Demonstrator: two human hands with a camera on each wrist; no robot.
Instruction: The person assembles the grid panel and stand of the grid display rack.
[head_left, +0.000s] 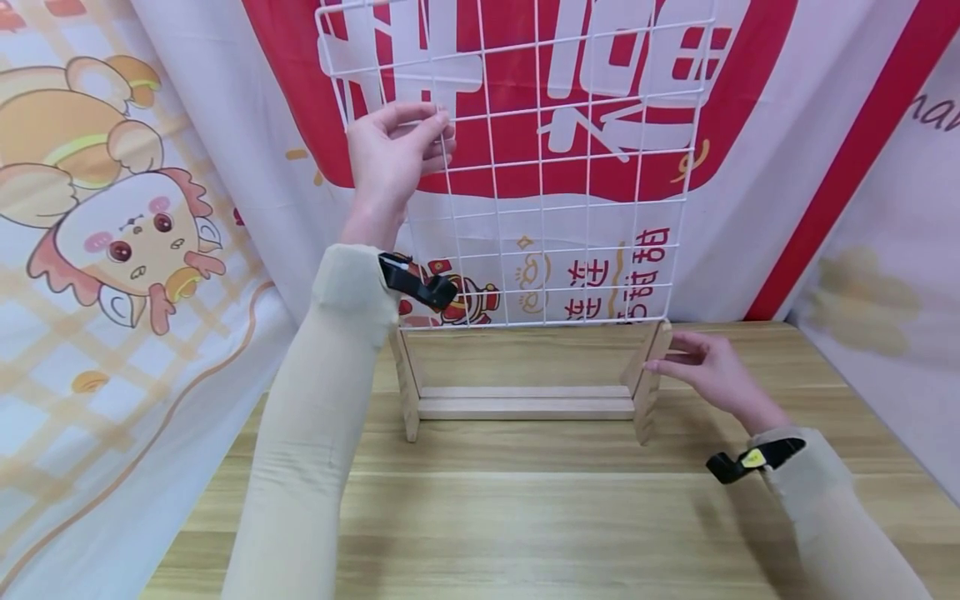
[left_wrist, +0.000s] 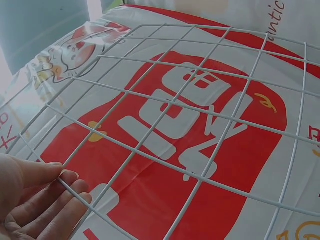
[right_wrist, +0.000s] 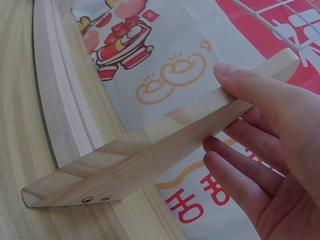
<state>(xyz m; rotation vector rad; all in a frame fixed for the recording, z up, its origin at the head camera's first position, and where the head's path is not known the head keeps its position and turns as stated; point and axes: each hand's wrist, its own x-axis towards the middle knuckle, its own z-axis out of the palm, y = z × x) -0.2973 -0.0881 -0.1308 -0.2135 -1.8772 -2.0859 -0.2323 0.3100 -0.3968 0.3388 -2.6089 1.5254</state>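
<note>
A white wire grid panel (head_left: pixel 540 162) stands upright over a small wooden stand (head_left: pixel 525 408) on the table. My left hand (head_left: pixel 397 150) pinches one of the panel's wires near its left side, and the left wrist view shows thumb and fingertips at that wire (left_wrist: pixel 75 193). Lower down, my right hand (head_left: pixel 708 371) holds the stand's right side piece (right_wrist: pixel 165 135), thumb on its narrow edge and fingers along the outer face. The panel's bottom wire runs level with the tops of both side pieces. Two screw heads (right_wrist: pixel 96 199) show low on the right piece.
Wood-grained table (head_left: pixel 525 517) spreads in front of the stand. A printed white and red cloth (head_left: pixel 480 179) hangs behind the panel. Another printed cloth (head_left: pixel 97 350) borders the left, and a pale cloth (head_left: pixel 892 275) the right.
</note>
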